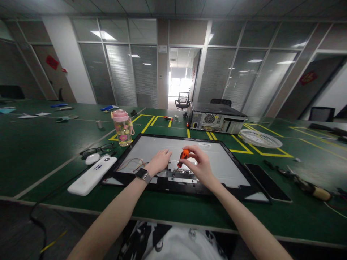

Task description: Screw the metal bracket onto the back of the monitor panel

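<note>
My right hand (199, 164) grips a short orange-and-black screwdriver (184, 155) between thumb and fingers. Its shaft points down at a metal bracket (182, 179), and I cannot tell whether the tip sits in a screw. The bracket lies on the pale back of a flat display panel (230, 164) with a black frame. My left hand (159, 161) rests flat on the panel beside the bracket's left end, fingers stretched out, holding nothing. A watch (142, 174) is on the left wrist. Thin wires (131, 164) lie on the panel left of that hand.
A pink-lidded bottle (124, 131), glasses (100, 150) and a white power bank (93, 176) stand or lie to the left. Behind the panel is a computer case (217, 117). On the right are a white basket (260, 139), a black phone (267, 182) and cables (300, 182).
</note>
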### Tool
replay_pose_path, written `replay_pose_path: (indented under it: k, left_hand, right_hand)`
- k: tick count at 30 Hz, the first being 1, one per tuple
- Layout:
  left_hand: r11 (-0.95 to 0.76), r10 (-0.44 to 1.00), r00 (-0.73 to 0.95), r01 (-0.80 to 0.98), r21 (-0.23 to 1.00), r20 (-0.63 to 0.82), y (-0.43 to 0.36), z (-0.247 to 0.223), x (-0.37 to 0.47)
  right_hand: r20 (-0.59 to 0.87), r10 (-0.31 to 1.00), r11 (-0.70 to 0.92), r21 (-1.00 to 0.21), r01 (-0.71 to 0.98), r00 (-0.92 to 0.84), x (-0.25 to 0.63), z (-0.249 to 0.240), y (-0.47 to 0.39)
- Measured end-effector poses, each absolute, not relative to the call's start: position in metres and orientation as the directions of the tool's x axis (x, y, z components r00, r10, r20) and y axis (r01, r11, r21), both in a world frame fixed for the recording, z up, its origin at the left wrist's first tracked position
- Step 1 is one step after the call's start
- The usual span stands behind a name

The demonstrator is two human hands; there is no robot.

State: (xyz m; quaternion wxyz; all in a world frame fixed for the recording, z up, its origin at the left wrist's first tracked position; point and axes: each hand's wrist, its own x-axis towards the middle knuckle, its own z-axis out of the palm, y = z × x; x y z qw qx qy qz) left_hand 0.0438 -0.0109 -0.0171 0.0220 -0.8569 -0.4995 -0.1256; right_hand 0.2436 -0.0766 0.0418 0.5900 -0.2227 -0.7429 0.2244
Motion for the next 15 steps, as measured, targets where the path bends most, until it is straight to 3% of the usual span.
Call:
replay_pose_path:
  k: [5,15]
  left_hand:
    - [-0.471,0.865,0.444,0.879,0.072,0.235,-0.0100,-0.0190,0.0449]
    - [-0.475,0.861,0.456,0.879,0.037,0.226,-0.0128,-0.0151,0.0469]
  right_hand:
    - [0.782,0.608,0.794,-0.598,0.114,-0.137,0.2444,0.0381,-0.0723]
    - [0.790,0.581,0.813,-0.574,0.095,-0.196,0.2446,0.0385,-0.0736]
